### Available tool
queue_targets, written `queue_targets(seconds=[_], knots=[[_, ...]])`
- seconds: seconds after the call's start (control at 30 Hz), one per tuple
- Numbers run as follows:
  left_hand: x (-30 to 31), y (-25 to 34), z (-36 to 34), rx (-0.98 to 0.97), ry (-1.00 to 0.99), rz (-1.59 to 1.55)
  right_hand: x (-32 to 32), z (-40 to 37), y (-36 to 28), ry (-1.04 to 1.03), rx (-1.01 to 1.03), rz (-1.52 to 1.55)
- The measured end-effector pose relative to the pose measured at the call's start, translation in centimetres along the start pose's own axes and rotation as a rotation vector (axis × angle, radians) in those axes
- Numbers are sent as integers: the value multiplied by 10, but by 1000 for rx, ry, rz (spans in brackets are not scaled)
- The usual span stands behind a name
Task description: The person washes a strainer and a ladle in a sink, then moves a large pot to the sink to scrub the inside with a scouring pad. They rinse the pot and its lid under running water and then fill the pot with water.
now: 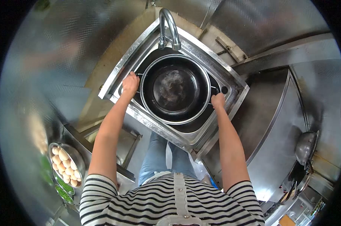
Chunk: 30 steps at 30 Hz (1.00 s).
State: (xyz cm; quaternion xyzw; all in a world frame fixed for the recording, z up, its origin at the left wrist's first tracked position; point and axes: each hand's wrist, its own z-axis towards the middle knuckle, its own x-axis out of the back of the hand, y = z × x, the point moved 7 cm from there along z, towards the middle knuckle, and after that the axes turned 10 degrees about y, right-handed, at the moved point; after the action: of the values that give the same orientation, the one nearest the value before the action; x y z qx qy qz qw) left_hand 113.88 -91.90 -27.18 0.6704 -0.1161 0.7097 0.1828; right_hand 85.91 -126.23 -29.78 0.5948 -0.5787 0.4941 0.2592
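A wide black pot (193, 75) with a pale rim and a loop handle on each side sits within the metal sink (140, 111). Its dark inside shows a cloudy, light patch at the bottom. My left hand (131, 83) is closed around the handle on the left side. On the opposite side, my right hand (217, 101) grips the other handle. Just beyond the pot's far rim, a curved chrome faucet (170, 28) arches over the sink, with no water seen running from it.
Left of me stands a metal bowl of eggs (67, 165), beside containers of chopped greens (63, 193). A metal counter (268, 113) adjoins the sink on the right, with a wok-like pan (306, 148) farther along. Metal-clad walls rise behind the sink.
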Motion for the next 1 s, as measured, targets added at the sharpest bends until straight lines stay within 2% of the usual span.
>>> queue_targets(seconds=[0.03, 0.1, 0.17, 0.27, 0.3, 0.33, 0.4, 0.43, 0.5, 0.53, 0.57, 0.6, 0.63, 0.67, 0.7, 0.73, 0.77, 0.8, 0.83, 0.87, 0.9, 0.93, 0.97, 1.0], knots=[[-9, -2, 0, 19, -57, 65, -3, -1, 2, -5, -5, 1], [-11, -2, 3, 37, -115, 134, 10, -7, -10, 164, 108, -117], [-1, 18, 9, -254, -17, 261, 16, -11, -17, 138, 122, -139], [60, 63, 52, -168, 173, -112, 22, -15, -26, 97, 186, -225], [72, 77, 65, -111, 176, -274, 23, -14, -29, 86, 236, -291], [70, 86, 79, -58, 204, -369, 23, -12, -30, 84, 234, -297], [56, 97, 100, -41, 203, -418, 29, -15, -51, 89, 371, -378], [44, 100, 108, -14, 119, -430, 45, -22, -66, 288, 378, -329], [26, 101, 113, 14, 24, -439, 45, -36, -103, 396, 623, -177], [19, 94, 112, 74, -2, -532, 34, -35, -117, 261, 579, -57], [13, 87, 112, 134, -27, -622, 27, -47, -134, 179, 651, 197], [7, 79, 115, 192, -49, -711, -18, -36, -139, -71, 638, 531], [-37, 71, 120, 427, -142, -1121, -29, -60, -154, -471, 298, 901], [-36, 75, 116, 423, -151, -1117, -36, -79, -172, -627, 192, 965], [-27, 74, 108, 551, -11, -1214, -46, -91, -187, -797, 179, 1091], [-22, 74, 96, 680, 130, -1308, -51, -99, -199, -859, 75, 1174], [-18, 74, 81, 688, 307, -1261, -62, -100, -206, -881, 46, 1184], [-23, 78, 64, 642, 385, -1186, -61, -102, -213, -884, 57, 1195], [-38, 89, 52, 578, 284, -1359, -56, -100, -216, -839, 82, 1159], [-28, 110, 34, 478, 111, -1255, -52, -98, -218, -796, 107, 1120], [-60, 132, 8, 700, -159, -1640, -53, -83, -214, -626, 278, 960], [-95, 151, -10, 828, -169, -1802, -51, -69, -207, -457, 441, 788], [-76, 173, -26, 837, -388, -1423, -16, -65, -200, -223, 678, 433], [-111, 198, -20, 722, -540, -1435, 0, -45, -178, -59, 639, 206]])
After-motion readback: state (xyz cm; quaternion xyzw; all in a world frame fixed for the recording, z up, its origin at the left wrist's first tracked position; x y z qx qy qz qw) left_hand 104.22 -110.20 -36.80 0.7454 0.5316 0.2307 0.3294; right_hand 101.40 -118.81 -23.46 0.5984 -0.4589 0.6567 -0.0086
